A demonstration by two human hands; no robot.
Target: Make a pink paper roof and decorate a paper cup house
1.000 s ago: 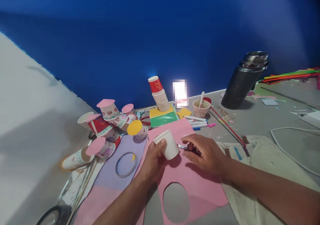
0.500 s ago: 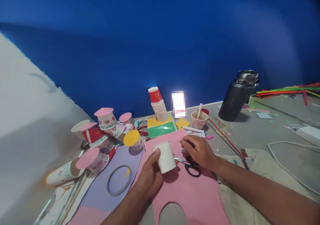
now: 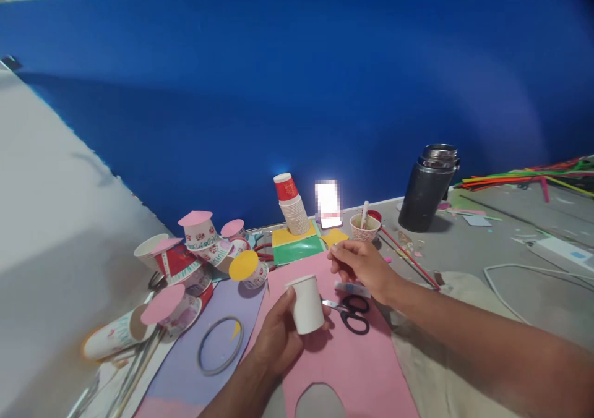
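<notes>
My left hand (image 3: 281,337) is closed around a plain white paper cup (image 3: 307,305), held tilted above a pink paper sheet (image 3: 362,368). To the cup's right, black-handled scissors (image 3: 355,316) lie on the pink sheet. My right hand (image 3: 362,266) is raised over the sheet's far edge, thumb and forefinger pinched together; whatever is between the fingertips is too small to make out. Just below that hand lies a small pale, clear-looking item (image 3: 352,289), partly hidden.
Decorated paper cups with pink and yellow discs (image 3: 244,266) crowd the left. A cup stack (image 3: 294,214) leans at the back beside a bright screen (image 3: 327,201). Further right are a pen-holding cup (image 3: 364,227), a black flask (image 3: 424,189) and a white cable (image 3: 494,294).
My right hand has lifted slightly away from the scissors, uncovering their handles and the pale item. The left hand still holds the cup. The whole view has shifted a little.
</notes>
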